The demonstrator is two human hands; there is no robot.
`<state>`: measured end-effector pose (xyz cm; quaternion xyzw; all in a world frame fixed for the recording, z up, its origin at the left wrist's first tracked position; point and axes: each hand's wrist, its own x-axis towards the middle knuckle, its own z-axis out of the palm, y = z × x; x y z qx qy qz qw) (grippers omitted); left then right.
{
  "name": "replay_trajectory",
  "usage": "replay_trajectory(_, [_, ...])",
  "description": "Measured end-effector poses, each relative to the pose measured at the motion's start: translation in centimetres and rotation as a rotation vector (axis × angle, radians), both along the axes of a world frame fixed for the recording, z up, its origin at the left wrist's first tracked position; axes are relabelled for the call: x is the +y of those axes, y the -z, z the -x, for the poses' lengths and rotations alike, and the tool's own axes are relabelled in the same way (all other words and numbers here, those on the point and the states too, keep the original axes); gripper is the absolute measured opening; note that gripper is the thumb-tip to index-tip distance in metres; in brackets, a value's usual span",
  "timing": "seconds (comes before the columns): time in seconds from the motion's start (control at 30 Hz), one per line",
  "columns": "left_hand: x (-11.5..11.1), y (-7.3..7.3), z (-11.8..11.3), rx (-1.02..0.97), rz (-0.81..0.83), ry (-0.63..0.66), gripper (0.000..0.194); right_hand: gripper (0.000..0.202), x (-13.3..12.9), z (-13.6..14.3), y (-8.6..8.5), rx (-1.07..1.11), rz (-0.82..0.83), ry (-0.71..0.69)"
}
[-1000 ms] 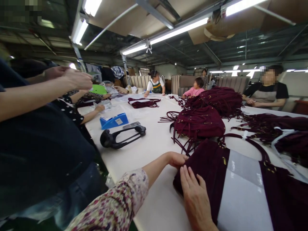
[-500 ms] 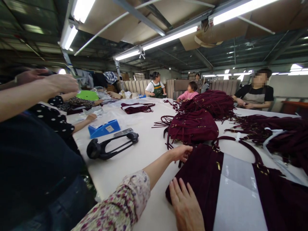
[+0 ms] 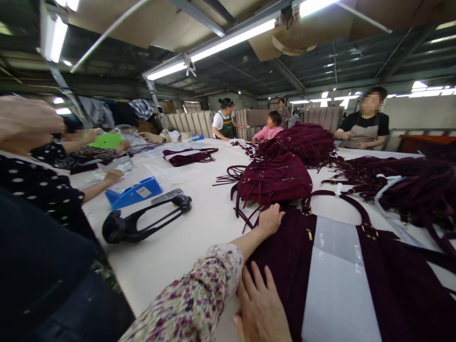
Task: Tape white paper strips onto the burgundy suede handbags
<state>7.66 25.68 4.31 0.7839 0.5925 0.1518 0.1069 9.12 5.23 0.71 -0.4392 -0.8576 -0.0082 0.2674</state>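
Note:
A dark maroon handbag [image 3: 288,261] lies flat on the white table, with a white paper band [image 3: 338,285] around its middle and gold-coloured fittings. At its far left corner, my left hand [image 3: 271,219] is closed, fingers curled over the edge; its fingertips are partly hidden. My right hand [image 3: 265,304] rests palm down on the near left edge, open with fingers spread. The bag's handle [image 3: 345,197] arches over the tabletop. Just beyond my left hand sits another maroon bag [image 3: 276,180] with hanging straps.
To the left are a black strapped device [image 3: 142,225], a phone-like object [image 3: 166,196] and a blue tape dispenser [image 3: 134,192]. Maroon bags and straps are heaped behind [image 3: 299,145] and at right [image 3: 402,185]. Co-workers stand around the table [image 3: 171,256], one close at left.
My left hand has turned from pinching at the bag's corner to lying curled over it. My right hand stays on the near edge, fingers spread wider. The view has shifted right.

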Motion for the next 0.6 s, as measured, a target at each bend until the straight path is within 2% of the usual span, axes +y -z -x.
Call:
replay_trajectory(0.1, [0.2,-3.6,-1.6,0.004,-0.078,0.055,0.027,0.055,-0.3,-0.1,0.0,-0.007,0.018,0.010])
replay_trajectory(0.17, [-0.3,-6.0,-2.3,-0.020,-0.152,0.104,0.033,0.054,-0.4,-0.1,0.5,-0.010,0.011,0.022])
replay_trajectory(0.23, [-1.5,-7.1,-2.1,-0.088,-0.234,0.216,0.043,0.051,-0.4,-0.1,1.1,-0.016,-0.009,0.041])
replay_trajectory(0.3, [-3.3,-6.1,-0.8,-0.210,-0.239,0.415,0.049,0.047,-0.4,0.1,1.9,-0.002,-0.055,0.061])
replay_trajectory(0.37, [-5.2,-3.5,1.2,-0.247,-0.055,0.589,0.053,0.041,-0.4,0.5,2.6,0.050,-0.142,0.065])
replay_trajectory(0.43, [-6.5,-0.5,3.0,-0.190,0.128,0.684,0.056,0.039,-0.4,0.8,3.1,0.106,-0.230,0.050])
replay_trajectory(0.5, [-7.0,1.4,4.0,-0.142,0.210,0.692,0.055,0.038,-0.2,0.9,3.3,0.123,-0.273,0.044])
replay_trajectory(0.53, [-7.0,1.7,4.2,-0.116,0.225,0.689,0.054,0.038,-0.1,1.0,3.3,0.115,-0.277,0.049])
replay_trajectory(0.6, [-6.8,1.0,3.8,-0.064,0.215,0.681,0.053,0.037,0.1,0.9,3.1,0.079,-0.268,0.058])
